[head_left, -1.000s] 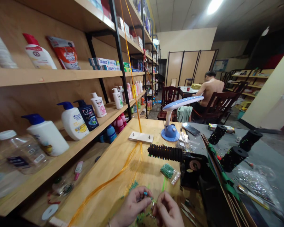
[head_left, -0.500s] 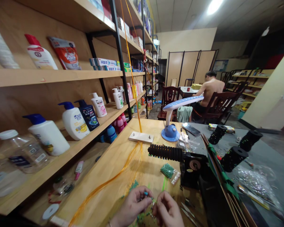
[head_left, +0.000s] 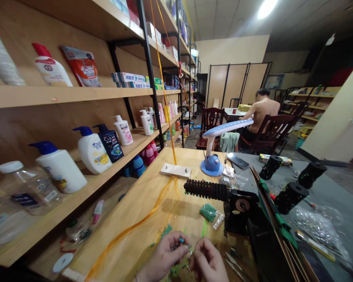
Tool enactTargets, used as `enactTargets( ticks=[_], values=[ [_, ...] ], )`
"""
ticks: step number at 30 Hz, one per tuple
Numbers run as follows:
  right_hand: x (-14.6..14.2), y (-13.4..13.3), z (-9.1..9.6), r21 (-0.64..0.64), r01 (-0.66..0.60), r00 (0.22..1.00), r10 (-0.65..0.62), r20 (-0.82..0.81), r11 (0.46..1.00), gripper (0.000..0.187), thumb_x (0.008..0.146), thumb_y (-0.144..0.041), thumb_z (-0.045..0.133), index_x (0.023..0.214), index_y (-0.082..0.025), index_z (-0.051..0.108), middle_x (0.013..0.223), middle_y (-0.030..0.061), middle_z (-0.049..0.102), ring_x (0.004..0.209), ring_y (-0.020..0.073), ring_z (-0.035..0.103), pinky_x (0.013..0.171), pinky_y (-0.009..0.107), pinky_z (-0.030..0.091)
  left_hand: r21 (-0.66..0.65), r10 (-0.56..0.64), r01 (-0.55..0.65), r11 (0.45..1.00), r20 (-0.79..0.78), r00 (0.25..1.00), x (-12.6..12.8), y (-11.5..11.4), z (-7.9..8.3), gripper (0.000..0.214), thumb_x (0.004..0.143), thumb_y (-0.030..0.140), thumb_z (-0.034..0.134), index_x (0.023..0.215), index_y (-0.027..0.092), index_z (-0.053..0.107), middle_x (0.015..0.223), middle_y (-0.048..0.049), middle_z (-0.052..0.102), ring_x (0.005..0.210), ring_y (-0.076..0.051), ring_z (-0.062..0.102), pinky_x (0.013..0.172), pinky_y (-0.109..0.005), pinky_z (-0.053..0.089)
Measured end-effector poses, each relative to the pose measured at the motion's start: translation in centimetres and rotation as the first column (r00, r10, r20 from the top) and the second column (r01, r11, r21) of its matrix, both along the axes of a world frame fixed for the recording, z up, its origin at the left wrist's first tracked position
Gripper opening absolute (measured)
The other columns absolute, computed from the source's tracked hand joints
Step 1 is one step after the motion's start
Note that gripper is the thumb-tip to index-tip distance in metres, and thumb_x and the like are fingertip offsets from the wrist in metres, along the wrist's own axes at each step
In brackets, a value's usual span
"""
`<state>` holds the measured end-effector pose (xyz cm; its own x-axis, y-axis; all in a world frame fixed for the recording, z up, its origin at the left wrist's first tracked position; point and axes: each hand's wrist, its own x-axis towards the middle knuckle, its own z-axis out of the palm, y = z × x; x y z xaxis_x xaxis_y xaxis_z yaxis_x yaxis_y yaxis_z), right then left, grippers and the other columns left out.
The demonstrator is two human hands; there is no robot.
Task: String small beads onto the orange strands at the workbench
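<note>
Head view: at the near edge of the worktop [head_left: 147,196], the left hand [head_left: 164,255] pinches a small teal beadwork piece [head_left: 181,240] in its grip, probably to steady it. The right hand [head_left: 209,263], just beside, has a clenched grip; what it holds is too small to tell. A green bead bag [head_left: 208,212] lies farther back, handy.

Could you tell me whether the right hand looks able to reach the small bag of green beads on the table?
Probably yes: the bag of green beads lies on open wood just ahead of the right hand, nothing bulky between them, though that hand is busy pinching small beadwork.
</note>
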<state>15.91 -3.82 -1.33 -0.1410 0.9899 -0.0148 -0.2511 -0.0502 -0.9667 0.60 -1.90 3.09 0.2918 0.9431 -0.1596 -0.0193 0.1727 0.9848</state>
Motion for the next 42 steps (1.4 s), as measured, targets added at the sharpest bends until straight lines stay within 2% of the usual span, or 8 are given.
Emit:
enactTargets(
  ticks=[5,14,21,26,42],
  values=[
    [0.0,0.0,-0.3,0.003,0.013,1.000,-0.013,0.027,1.000,0.052,0.077,-0.071,0.059,0.070,-0.022,0.044,0.051,-0.0054,0.057,0.033,0.0032,0.036,0.035,0.015,0.023,0.004,-0.001,0.001,1.000,0.010,1.000,0.1,0.0,-0.2,0.051,0.063,0.061,0.076,0.080,0.015,0.064,0.060,0.0062,0.050,0.050,-0.008,0.039,0.048,-0.022,0.029],
    [0.2,0.1,-0.6,0.018,0.054,0.987,-0.056,0.151,0.998,0.036,0.081,-0.052,0.061,0.068,-0.023,0.043,0.045,-0.0056,0.055,0.034,0.0040,0.029,0.033,0.015,0.018,0.026,0.009,-0.008,1.000,-0.010,1.000,0.1,0.0,0.0,0.050,0.064,0.059,0.077,0.079,0.014,0.064,0.062,0.0050,0.051,0.054,-0.009,0.042,0.051,-0.022,0.031],
    [-0.1,-0.1,-0.3,0.019,0.050,0.992,-0.052,0.114,0.999,0.046,0.082,-0.066,0.054,0.072,-0.023,0.043,0.047,-0.0064,0.055,0.032,0.0033,0.030,0.031,0.015,0.021,-0.037,0.032,-0.031,0.999,0.032,0.999,0.1,0.2,-0.7,0.046,0.063,0.056,0.078,0.078,0.016,0.063,0.054,0.0083,0.047,0.047,-0.007,0.036,0.046,-0.021,0.026],
    [-0.2,-0.2,-0.4,0.036,0.051,0.994,-0.055,0.099,0.998,0.051,0.080,-0.072,0.053,0.071,-0.023,0.043,0.047,-0.0056,0.055,0.031,0.0031,0.032,0.032,0.015,0.021,-0.074,0.010,-0.005,0.997,0.070,0.997,0.1,0.2,-0.8,0.041,0.064,0.052,0.078,0.076,0.015,0.063,0.052,0.0091,0.045,0.044,-0.007,0.033,0.043,-0.020,0.022],
    [-0.3,-0.2,-0.2,0.015,0.052,0.995,-0.053,0.087,0.999,0.044,0.080,-0.062,0.059,0.070,-0.022,0.045,0.044,-0.0066,0.054,0.031,0.0028,0.030,0.031,0.013,0.020,-0.039,0.001,0.002,0.999,0.084,0.996,0.0,0.2,-0.8,0.035,0.067,0.047,0.079,0.076,0.016,0.065,0.052,0.0090,0.046,0.045,-0.007,0.034,0.045,-0.020,0.025]
  ],
)
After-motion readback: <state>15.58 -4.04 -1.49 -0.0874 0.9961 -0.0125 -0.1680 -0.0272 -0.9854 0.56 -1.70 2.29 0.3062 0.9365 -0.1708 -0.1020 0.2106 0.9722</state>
